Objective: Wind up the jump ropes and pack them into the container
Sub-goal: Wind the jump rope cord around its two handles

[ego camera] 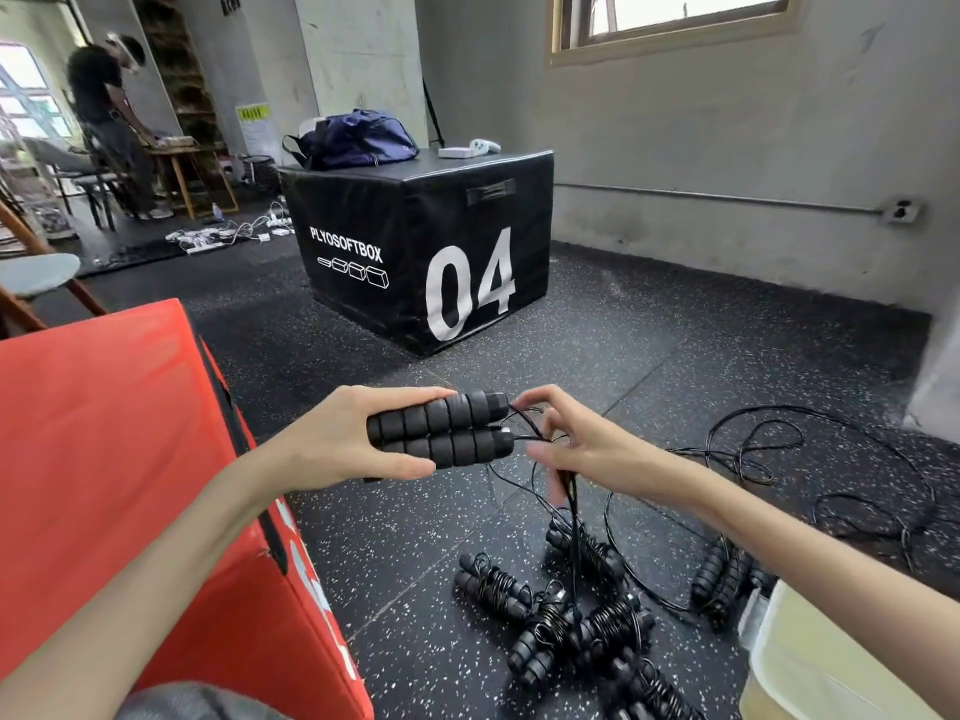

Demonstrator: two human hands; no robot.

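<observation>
We see the two handles (441, 431) of one rope held side by side in the air, above the floor (649, 356). The left hand (358, 439) grips them, fingers over the top and thumb under. The cord (571, 491) leaves the handle ends at the right, and the right hand (571, 444) pinches it just beside these ends, its fingers curled and a little blurred. From there the cord hangs down and runs to loose loops (769, 454) on the floor at the right.

We judge that the winding of this rope is only starting — no turn lies yet around the handles. The next move calls for a firm grip of the left hand so the handles stay parallel, while the right hand carries the cord around them in tight turns, and the long slack must come in without a knot.

Below the hands lies a pile (571, 626) of wound ropes on the floor, touching each other, and one more pair (719, 579) near the container (831, 662). The container is a pale tub at the lower right edge — its inside is hidden, so we cannot tell what it holds. The wound ropes we see are not packed yet.
</observation>
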